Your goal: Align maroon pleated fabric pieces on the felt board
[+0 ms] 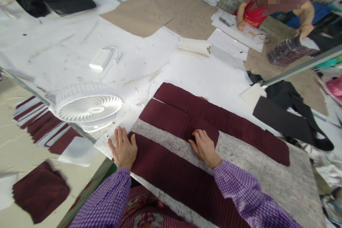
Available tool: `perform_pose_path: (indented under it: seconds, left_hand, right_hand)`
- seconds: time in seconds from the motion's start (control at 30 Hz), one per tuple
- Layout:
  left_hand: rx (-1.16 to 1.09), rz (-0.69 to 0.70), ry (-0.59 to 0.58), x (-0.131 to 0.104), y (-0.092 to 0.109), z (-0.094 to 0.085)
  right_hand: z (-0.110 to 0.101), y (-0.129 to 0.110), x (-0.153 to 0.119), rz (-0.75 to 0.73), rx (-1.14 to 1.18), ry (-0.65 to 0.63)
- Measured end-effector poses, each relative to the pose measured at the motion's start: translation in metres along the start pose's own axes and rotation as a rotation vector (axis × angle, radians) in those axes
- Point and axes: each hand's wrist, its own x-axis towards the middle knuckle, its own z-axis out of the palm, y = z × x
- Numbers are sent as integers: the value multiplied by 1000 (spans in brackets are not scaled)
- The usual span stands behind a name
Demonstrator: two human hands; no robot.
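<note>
Dark red cloth pieces lie in three long rows on a grey board (pixel 280 178) right in front of the person. The left hand (pixel 123 148) is open, with its fingers spread, and presses down flat at the left end of the near row (pixel 176 178). The right hand (pixel 205 146) is curled, its fingertips touching the middle row (pixel 168 118); I can't tell if it pinches any cloth. The far row (pixel 221 121) has lots of thin lines, like steps, where the pieces overlap. A white fan (pixel 91 108) stands near the left hand.
</note>
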Motion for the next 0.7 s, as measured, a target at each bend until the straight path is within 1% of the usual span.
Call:
perform_pose_path:
  seconds: [0.27,0.4,0.53,0.7]
  left_hand:
    - [10,-3,-2,0,0,0]
    - [2,-3,-3,0,-1,0]
    - [-10,-2,-2,-1,-1,0]
    - [-19,-6,0,-1,0,-1]
  right_hand:
    - [-1,-15,1,-12,-110,-44]
    - [1,-17,-1,2,-131,-38]
    - [3,-14,-3,21,-127,-10]
    - [8,1,-6,-15,-73,10]
